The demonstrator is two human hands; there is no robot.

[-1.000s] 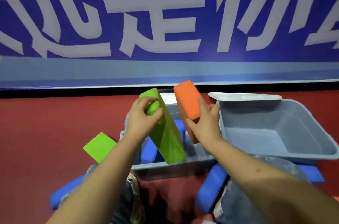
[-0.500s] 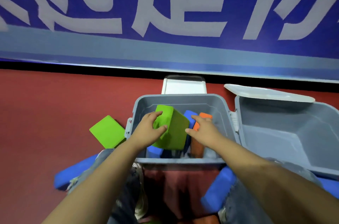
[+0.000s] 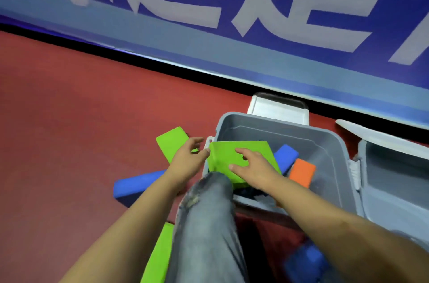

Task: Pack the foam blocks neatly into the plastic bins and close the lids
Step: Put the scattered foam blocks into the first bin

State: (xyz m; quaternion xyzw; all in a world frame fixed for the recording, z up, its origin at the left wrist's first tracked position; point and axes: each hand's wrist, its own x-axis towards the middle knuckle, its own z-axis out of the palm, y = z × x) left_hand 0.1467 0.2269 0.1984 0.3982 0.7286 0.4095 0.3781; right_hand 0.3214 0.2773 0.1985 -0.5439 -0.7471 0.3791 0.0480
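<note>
in the left bin (image 3: 325,143): green block (image 3: 234,157) lies flat, long axis left-right.
right hand (image 3: 255,166) presses it with straight fingers; left hand (image 3: 185,159) touches its left end, fingers relaxed.

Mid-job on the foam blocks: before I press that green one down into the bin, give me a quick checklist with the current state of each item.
1. Green block over the near bin: ok.
2. Green block lying flat: not ok, it sits tilted on the blocks below.
3. Both hands on it: ok, right hand rests on top, left hand touches its left edge.
4. Room underneath: cannot tell, blue block and orange block stand slanted beside it.
5. Lid out of the way: ok, it lies behind the bin.
6. All blocks packed: not ok, a green slab and a blue bar lie on the floor.
</note>
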